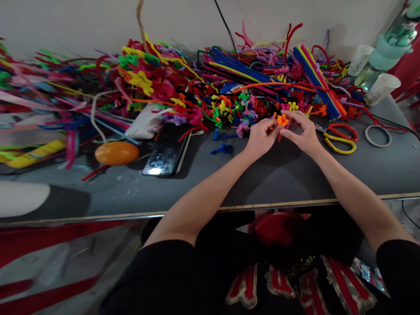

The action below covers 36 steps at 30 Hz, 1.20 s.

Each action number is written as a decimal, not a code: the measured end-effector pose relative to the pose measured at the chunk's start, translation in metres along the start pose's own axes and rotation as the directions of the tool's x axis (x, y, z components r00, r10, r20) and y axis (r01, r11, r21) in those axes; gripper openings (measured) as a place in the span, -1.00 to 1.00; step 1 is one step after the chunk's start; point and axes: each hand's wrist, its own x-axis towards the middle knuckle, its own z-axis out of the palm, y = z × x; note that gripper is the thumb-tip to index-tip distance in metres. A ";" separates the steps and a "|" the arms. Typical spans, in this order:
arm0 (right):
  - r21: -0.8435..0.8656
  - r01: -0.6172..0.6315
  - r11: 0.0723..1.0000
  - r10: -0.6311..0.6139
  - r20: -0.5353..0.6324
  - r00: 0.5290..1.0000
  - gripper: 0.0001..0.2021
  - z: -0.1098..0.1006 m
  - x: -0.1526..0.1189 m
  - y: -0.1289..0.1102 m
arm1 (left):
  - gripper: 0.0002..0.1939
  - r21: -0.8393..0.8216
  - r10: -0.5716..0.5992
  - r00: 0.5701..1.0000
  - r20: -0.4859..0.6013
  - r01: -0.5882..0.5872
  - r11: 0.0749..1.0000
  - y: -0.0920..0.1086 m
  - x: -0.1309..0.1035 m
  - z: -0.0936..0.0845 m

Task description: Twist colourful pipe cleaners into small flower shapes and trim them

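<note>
Between my two hands is a small orange pipe-cleaner flower (pixel 282 120), with a short orange stem end poking out below it. My left hand (pixel 263 136) pinches it from the left, fingers curled. From the right, my right hand (pixel 302 132) grips it between thumb and fingertips. Both hands are just above the grey table (pixel 262 183). A dark blue pipe-cleaner piece (pixel 223 148) lies left of my left hand. Scissors (pixel 341 136) with red and yellow handles rest right of my right hand.
Behind my hands spreads a heap of pipe-cleaner flowers (pixel 229 109), with bundled straight pipe cleaners (pixel 320 83) on top. A phone (pixel 167 148) and an orange oval object (pixel 117 153) lie left. A tape roll (pixel 378 136), paper cups (pixel 383 89) and a bottle (pixel 382 54) stand right.
</note>
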 end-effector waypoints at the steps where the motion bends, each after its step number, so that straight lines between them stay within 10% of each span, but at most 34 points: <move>1: 0.007 -0.009 1.000 0.009 0.011 1.000 -0.48 -0.001 0.001 0.001 | -0.80 0.008 0.022 1.000 0.014 -0.023 1.000 0.000 0.000 0.000; 18: 0.253 -0.042 0.967 0.050 -0.027 0.998 -0.58 0.000 0.004 0.019 | -0.58 0.067 0.429 0.899 0.086 -0.435 0.898 -0.014 0.004 -0.001; 26: 0.425 -0.205 0.882 0.139 0.181 0.973 -0.49 -0.009 0.002 0.018 | -0.43 -0.236 0.189 0.919 0.347 -0.109 0.966 -0.021 0.007 0.002; 36: 0.482 -0.251 0.839 0.180 0.189 0.965 -0.65 -0.008 0.001 0.014 | -0.39 -0.155 0.220 0.908 0.356 -0.175 0.972 -0.008 0.005 -0.004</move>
